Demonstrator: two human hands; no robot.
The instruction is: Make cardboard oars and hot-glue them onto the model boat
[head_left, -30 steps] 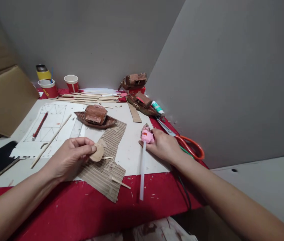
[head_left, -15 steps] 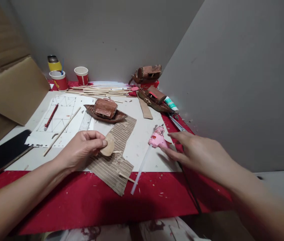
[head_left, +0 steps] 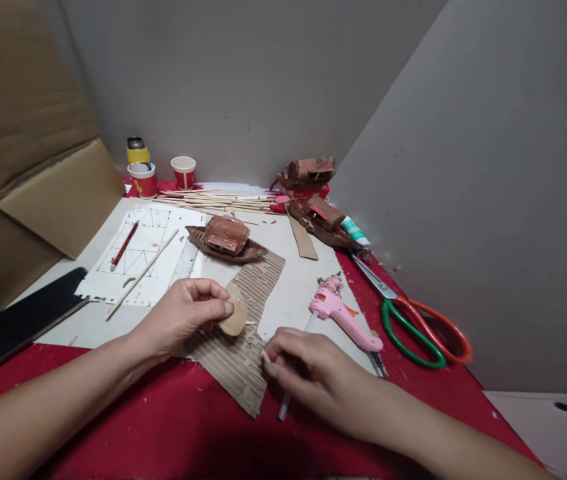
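Observation:
My left hand [head_left: 196, 312] pinches a thin, rounded tan disc [head_left: 234, 311] between thumb and fingers, above a torn strip of corrugated cardboard [head_left: 237, 383]. Low at the cardboard's right edge is my right hand [head_left: 308, 370]. Its thumb and fingertips are drawn together, and what they hold, if anything, is hidden. A pink glue gun [head_left: 339, 312] lies just beyond it, the clear glue stick [head_left: 284, 405] passing partly behind the hand. A small brown model boat [head_left: 227, 238] with a curved roof stands at the cardboard's far end.
Scissors [head_left: 413, 330] lie at the right, near the grey wall. Two more model boats [head_left: 308, 172] stand at the back right. Thin sticks [head_left: 218, 202], paper cups [head_left: 183, 172], a drawing with a pencil [head_left: 124, 247] and a phone [head_left: 23, 320] lie farther back and left.
My right hand has left the glue gun's side, moving left to the cardboard edge, its fingers closing. The small stick there is now hidden. My left hand still holds the disc; the view has shifted.

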